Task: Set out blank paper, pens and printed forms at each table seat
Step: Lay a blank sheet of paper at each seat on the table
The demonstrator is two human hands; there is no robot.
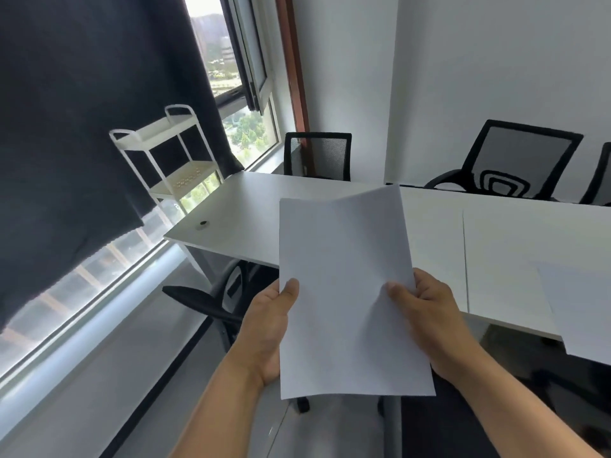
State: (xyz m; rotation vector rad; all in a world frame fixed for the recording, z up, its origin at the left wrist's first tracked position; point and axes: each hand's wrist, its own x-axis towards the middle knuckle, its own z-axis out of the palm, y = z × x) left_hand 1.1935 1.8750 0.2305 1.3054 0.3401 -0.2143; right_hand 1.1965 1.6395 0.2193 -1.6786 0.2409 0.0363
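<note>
White table runs left to right beyond the hands, with one sheet already lying at its near right edge, overhanging slightly; a nudge could knock it to the floor. Blank paper, held upright in the air above the near edge, bows at its top; several sheets may cling together. Left hand pinches the left margin, thumb on front. Right hand grips the right margin likewise, fingers curled behind.
</note>
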